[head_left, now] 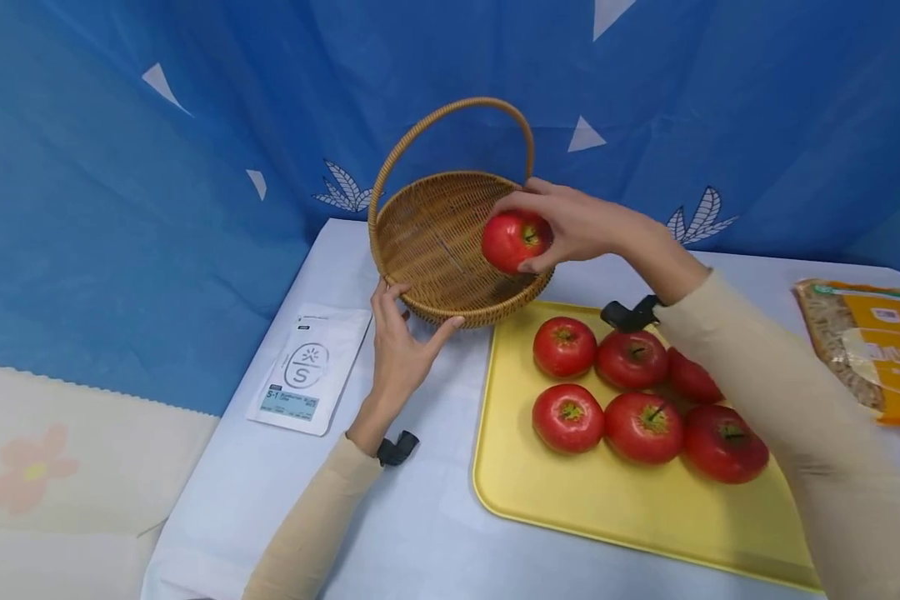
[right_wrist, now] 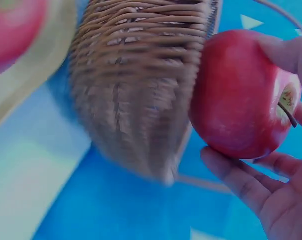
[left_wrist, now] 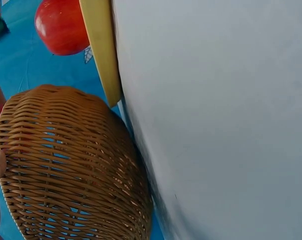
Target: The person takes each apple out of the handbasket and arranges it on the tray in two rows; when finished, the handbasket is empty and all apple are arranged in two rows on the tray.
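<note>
At centre frame the right hand [head_left: 570, 225] curls its grip round a red apple [head_left: 515, 240] over the wicker basket [head_left: 435, 250]; the left hand [head_left: 401, 346], fingers straight, steadies the basket's near rim.

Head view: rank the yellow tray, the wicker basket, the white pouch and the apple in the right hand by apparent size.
1. Yellow tray
2. Wicker basket
3. White pouch
4. Apple held in the right hand

The tray lies nearer the camera, which enlarges it somewhat.

A yellow tray [head_left: 540, 500] on the pale surface [head_left: 390, 533] carries six red apples [head_left: 568, 417]. A white pouch [head_left: 311, 371] lies left; an orange packet [head_left: 881, 350], perhaps cereal, lies far right.
</note>
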A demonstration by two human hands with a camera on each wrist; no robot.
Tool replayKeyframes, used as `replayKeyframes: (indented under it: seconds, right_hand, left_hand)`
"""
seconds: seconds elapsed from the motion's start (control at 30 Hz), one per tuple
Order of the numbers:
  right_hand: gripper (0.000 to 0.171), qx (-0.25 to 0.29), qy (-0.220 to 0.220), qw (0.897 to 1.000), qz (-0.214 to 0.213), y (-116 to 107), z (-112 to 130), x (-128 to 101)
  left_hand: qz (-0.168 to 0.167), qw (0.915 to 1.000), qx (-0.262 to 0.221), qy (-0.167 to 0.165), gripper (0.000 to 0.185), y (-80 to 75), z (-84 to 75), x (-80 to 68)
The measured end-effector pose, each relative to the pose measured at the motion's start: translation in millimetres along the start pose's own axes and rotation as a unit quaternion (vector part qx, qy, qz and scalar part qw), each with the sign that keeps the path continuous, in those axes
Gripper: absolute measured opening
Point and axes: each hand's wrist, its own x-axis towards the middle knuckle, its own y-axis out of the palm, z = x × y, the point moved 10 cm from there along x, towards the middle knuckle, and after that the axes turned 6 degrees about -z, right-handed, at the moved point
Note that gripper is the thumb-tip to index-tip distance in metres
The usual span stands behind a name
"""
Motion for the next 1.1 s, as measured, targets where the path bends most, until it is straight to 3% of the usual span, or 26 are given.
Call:
replayKeyframes:
  seconds: [0.17, 0.3, 0.47, 0.63, 0.77, 0.97, 1.1]
  right_hand:
    - [0.073, -0.044, 0.012, 0.998, -0.042, -34, -1, -73]
    - [0.082, -0.078, 0.085, 0.992, -0.057, -48, -21, -145]
    - [0.089, -0.114, 0.214, 0.969, -0.049, -34, -57, -252]
    - [0.092, -0.127, 0.260, 0.955, -0.068, -5, -66, -331]
    - [0.094, -0.120, 0.282, 0.950, -0.060, 17, -68, -360]
    - [0.093, -0.086, 0.313, 0.946, 0.016, 50, -80, -366]
    - [0.095, -0.050, 0.325, 0.944, 0.040, 66, -85, -369]
  left_hand:
    - [-0.002, 1.0000, 0.002, -0.007, 0.085, -1.0, 5.9, 4.2]
    - [-0.005, 0.9998, 0.002, -0.019, 0.084, -3.5, 12.6, 4.5]
    - [-0.002, 0.9996, -0.002, -0.026, 0.087, -5.7, 17.5, 0.8]
    - [-0.005, 0.9999, -0.001, -0.014, 0.087, -10.7, 17.1, 3.2]
    - [-0.007, 0.9999, 0.006, -0.014, 0.086, -13.0, 19.2, 6.9]
    - [-0.006, 0.9997, 0.010, -0.020, 0.087, -12.8, 22.3, 9.1]
    - [-0.003, 0.9997, 0.009, -0.022, 0.087, -10.5, 22.5, 7.6]
